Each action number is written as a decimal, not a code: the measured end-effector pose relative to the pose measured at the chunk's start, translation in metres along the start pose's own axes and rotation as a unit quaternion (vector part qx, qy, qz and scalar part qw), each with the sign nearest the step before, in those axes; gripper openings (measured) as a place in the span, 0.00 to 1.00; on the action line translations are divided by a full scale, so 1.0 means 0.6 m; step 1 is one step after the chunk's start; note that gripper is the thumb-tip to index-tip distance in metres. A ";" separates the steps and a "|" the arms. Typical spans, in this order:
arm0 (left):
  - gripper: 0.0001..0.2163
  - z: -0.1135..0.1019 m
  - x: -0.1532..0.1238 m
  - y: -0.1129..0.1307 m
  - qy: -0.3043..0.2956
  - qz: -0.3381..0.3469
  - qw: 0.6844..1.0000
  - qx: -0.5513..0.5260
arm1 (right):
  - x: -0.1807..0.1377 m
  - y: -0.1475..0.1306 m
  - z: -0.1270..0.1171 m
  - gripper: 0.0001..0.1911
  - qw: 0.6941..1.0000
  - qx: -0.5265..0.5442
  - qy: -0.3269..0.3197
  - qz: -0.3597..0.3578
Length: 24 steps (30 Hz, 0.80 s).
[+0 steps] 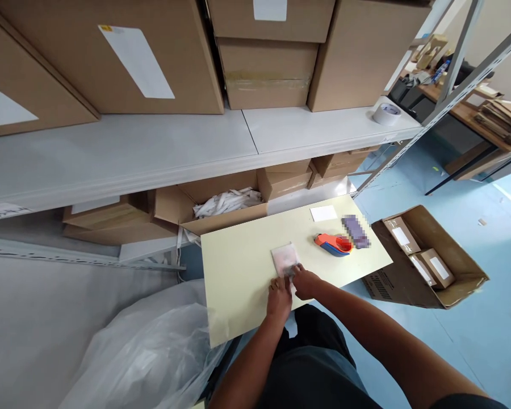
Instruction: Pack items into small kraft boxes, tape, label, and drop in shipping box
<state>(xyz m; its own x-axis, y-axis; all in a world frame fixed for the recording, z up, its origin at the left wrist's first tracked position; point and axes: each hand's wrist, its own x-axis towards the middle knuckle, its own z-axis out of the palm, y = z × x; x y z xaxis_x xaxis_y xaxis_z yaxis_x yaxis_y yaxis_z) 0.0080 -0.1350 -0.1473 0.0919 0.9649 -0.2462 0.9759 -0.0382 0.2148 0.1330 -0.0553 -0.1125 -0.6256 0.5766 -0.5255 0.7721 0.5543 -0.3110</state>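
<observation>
Pouch (284,258) flat on the board (238,295), roughly mid-board, near the front edge. Looks like a small clear poly bag with something thin and pale inside, so probably light, floppy and a bit slippery; not likely fragile, though contents too small to tell. Left hand (278,296) and right hand (305,282) both at the pouch's near edge, fingertips pinched on it or on a flap there; can't tell exactly which. Near edge or a corner seems the sensible place to grab, since a limp bag will sag if lifted from the middle.

Tape gun (333,245) just right of the pouch, white card (323,213) beyond that toward the far corner. Plenty of bare board left of the pouch. Board overhangs with nothing around it on the right, open box (426,258) on the floor below that side, so anything slid that way could drop. Plastic sheet (153,352) bunched left of the board; shelf (153,150) well behind.
</observation>
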 end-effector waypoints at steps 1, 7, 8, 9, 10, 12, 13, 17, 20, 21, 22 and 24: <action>0.24 0.004 -0.001 -0.004 0.000 0.004 1.000 -0.010 | -0.003 0.001 -0.003 0.27 1.000 0.005 -0.007 -0.016; 0.24 0.000 0.002 -0.013 -0.012 0.020 0.999 -0.026 | -0.027 0.010 -0.016 0.24 0.999 0.039 0.012 -0.017; 0.24 -0.005 0.001 -0.013 -0.019 0.021 0.999 -0.025 | -0.030 0.011 -0.014 0.24 0.998 0.060 0.026 -0.002; 0.25 -0.012 0.000 -0.014 -0.029 0.021 0.999 -0.026 | -0.032 0.011 -0.012 0.23 0.995 0.084 0.043 0.012; 0.25 -0.019 -0.002 -0.016 -0.039 0.022 0.999 -0.030 | -0.033 0.012 -0.009 0.22 0.992 0.110 0.061 0.028; 0.27 -0.031 -0.009 -0.024 -0.054 0.024 0.997 -0.054 | -0.034 0.013 -0.001 0.23 0.978 0.160 0.108 0.073; 0.28 -0.036 -0.014 -0.030 -0.058 0.026 0.995 -0.074 | -0.034 0.013 0.003 0.24 0.966 0.188 0.135 0.115; 0.31 -0.036 -0.037 -0.050 -0.054 0.045 0.983 -0.170 | -0.024 0.013 0.012 0.25 0.884 0.287 0.182 0.322; 0.32 -0.022 -0.045 -0.053 -0.039 0.021 0.975 -0.219 | 0.002 0.002 0.012 0.24 0.874 0.308 0.160 0.339; 0.32 -0.018 -0.043 -0.054 -0.028 -0.002 0.972 -0.234 | 0.016 -0.005 0.010 0.25 0.876 0.314 0.158 0.331; 0.32 -0.015 -0.039 -0.057 -0.014 -0.035 0.968 -0.249 | 0.033 -0.014 0.008 0.25 0.878 0.320 0.156 0.321; 0.32 -0.018 -0.026 -0.077 0.021 -0.116 0.953 -0.281 | 0.075 -0.037 0.003 0.26 0.884 0.334 0.151 0.291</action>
<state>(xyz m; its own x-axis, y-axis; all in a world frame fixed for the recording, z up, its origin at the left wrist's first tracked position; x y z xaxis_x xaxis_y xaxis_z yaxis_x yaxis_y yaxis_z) -0.0404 -0.1454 -0.1431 -0.1327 0.9404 -0.3131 0.7083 0.3109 0.6337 0.0878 -0.0425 -0.1307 -0.0239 0.8367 -0.5472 0.8038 -0.3093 -0.5081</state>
